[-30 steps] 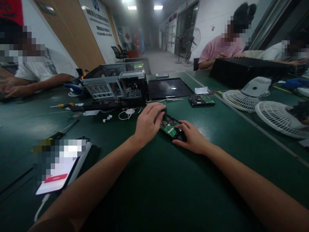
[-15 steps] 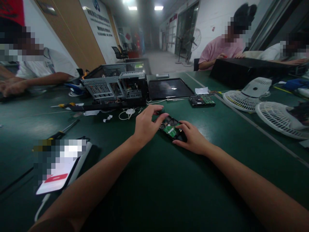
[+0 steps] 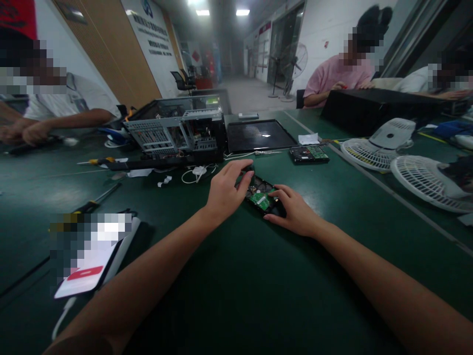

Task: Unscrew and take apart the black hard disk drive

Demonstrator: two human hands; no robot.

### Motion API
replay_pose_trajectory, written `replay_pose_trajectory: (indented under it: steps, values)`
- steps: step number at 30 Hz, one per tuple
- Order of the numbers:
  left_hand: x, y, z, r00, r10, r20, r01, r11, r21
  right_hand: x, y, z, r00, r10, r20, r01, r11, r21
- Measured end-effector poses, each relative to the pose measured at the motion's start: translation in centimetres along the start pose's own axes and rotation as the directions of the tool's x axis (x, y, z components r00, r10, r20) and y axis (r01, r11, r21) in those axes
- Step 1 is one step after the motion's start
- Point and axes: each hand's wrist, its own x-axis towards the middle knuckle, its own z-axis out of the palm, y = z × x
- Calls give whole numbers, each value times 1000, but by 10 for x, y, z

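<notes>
A hard drive with a green circuit board facing up lies slantwise on the dark green table in front of me. My right hand grips its near right end, with the thumb along the near side and the fingers over the board's edge. At the drive's far left end is my left hand, its fingers curved and the thumb apart from them. The dark gap between them shows no object I can make out. Another hard drive lies farther back to the right.
An opened computer case stands at the back left beside a black panel. White fan parts lie to the right. Screwdrivers and a lit phone are at left. Other people sit around the table.
My left thumb has drawn back a little from the drive's surface toward the fingers. My right hand and the drive have hardly moved.
</notes>
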Motion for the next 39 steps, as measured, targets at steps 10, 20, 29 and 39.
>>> replay_pose_trajectory:
  steps: [10,20,29,39]
  values:
    - [-2,-2,3,1000,-27,14,27,999,-19,0,1,1,1000,-5,-1,5,1000,-3]
    - [-4,-3,4,999,-51,-7,50,997,-50,-1,1,1,1000,-12,-14,12,1000,-5]
    - [-3,-2,3,1000,-28,10,29,999,-25,0,0,0,1000,-6,-4,6,1000,-5]
    - [-2,0,1,999,22,44,-22,1000,4,0,0,2,1000,-6,-8,6,1000,-9]
